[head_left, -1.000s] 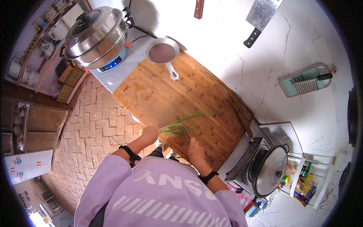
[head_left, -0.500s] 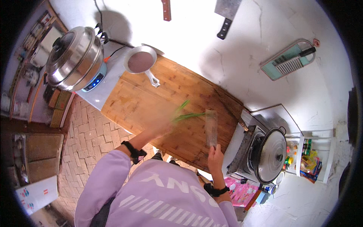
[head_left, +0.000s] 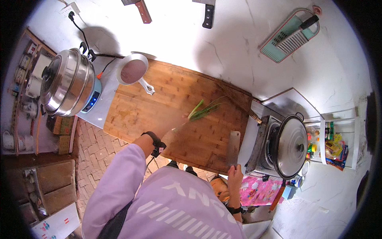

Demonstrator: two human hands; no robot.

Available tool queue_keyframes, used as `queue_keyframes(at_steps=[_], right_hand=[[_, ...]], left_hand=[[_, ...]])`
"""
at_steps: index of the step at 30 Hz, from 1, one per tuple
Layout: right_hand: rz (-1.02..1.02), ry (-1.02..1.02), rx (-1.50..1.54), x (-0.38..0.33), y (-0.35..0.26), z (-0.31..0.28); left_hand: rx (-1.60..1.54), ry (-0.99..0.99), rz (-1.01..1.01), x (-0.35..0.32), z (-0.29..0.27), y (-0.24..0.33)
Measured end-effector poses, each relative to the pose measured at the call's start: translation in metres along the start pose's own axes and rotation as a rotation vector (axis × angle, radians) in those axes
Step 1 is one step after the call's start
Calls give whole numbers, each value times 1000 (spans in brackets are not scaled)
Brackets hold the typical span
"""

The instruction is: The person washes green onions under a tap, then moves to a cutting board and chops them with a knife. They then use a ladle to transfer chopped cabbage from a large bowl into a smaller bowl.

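Observation:
My left hand (head_left: 178, 122), somewhat blurred, is closed around a small bunch of green onions (head_left: 203, 111) over the middle of the wooden cutting board (head_left: 159, 89). Their green leaves fan out toward the far right, and a pale end shows on the near side of the hand. In my right hand (head_left: 235, 176) is the handle of a cleaver (head_left: 233, 146). Its blade points away from me over the board's right edge, apart from the onions.
A white long-handled pan (head_left: 134, 72) with reddish-brown contents stands at the board's far left corner. Left of it is a steel steamer pot (head_left: 65, 83). A lidded wok (head_left: 292, 147) sits on the stove at right. Knives and a grater (head_left: 288, 38) hang on the wall.
The cleaver has moved away from the green onions, rightward and nearer to me. My left hand has shifted a little to the right with the onions. The whole view has shifted slightly.

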State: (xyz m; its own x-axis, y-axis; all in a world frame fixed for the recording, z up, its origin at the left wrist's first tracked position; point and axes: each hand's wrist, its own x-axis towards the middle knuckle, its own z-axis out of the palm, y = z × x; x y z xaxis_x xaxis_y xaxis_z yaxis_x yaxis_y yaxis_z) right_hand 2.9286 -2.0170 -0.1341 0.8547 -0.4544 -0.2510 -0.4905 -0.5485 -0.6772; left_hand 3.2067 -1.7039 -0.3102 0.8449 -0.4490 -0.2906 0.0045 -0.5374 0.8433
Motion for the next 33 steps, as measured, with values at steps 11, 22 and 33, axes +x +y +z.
queue_keyframes(at_steps=[11, 22, 33], right_hand=[[-72, 2, -7, 1, -11, -4], [-118, -86, -105, 3, -5, 6], [-429, -384, -226, 31, -74, 54]], left_hand=[[138, 82, -35, -15, -21, 57], [525, 239, 118, -103, 2, 49], [455, 379, 145, -173, -17, 10]])
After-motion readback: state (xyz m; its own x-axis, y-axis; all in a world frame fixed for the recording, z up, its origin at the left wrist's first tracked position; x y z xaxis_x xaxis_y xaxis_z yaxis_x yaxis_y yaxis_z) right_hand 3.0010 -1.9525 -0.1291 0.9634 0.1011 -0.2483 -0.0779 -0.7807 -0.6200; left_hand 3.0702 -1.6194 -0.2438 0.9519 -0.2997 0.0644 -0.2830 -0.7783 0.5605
